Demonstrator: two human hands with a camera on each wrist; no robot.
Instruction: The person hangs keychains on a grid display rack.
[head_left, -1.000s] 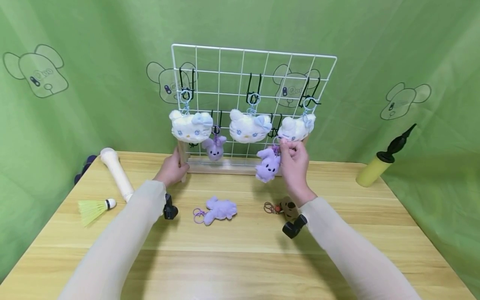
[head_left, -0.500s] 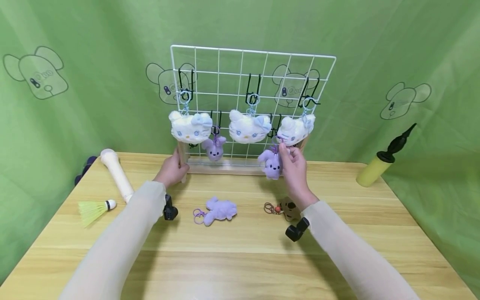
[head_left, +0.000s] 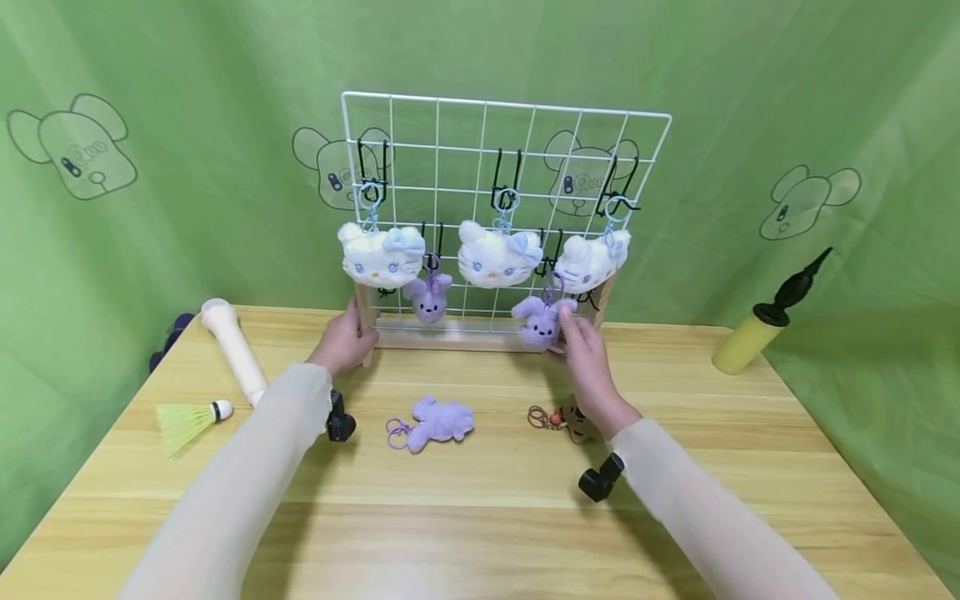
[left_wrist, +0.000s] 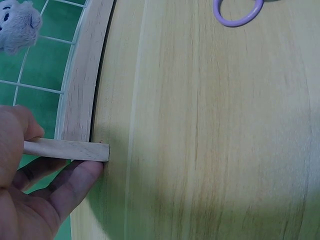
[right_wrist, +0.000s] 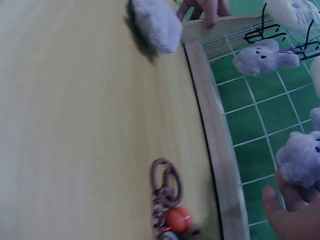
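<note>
My left hand (head_left: 343, 340) grips the wooden side foot (left_wrist: 75, 149) of a white wire grid rack (head_left: 480, 171), its thumb and fingers on opposite sides of the wood. At the rack's lower right hangs a purple plush keychain (head_left: 538, 323), its ring up at a black hook. My right hand (head_left: 590, 360) is beside that plush, with one digit touching its ear in the head view. In the right wrist view, loosely spread fingers (right_wrist: 272, 205) meet the underside of the plush. Another purple plush keychain (head_left: 430, 300) hangs lower left. White cat plush keychains (head_left: 498, 257) hang in the row above.
On the table lie a purple plush keychain (head_left: 442, 419) and a brown plush keychain (head_left: 576, 419), partly behind my right wrist. A shuttlecock (head_left: 191, 419) and white stick-like object (head_left: 234, 350) lie left. A yellow hand pump (head_left: 746, 340) stands right. Green cloth rises behind.
My right hand has come down from the purple keychain's ring to the side of the plush. The plush now hangs lower and more upright. My left hand stays on the rack.
</note>
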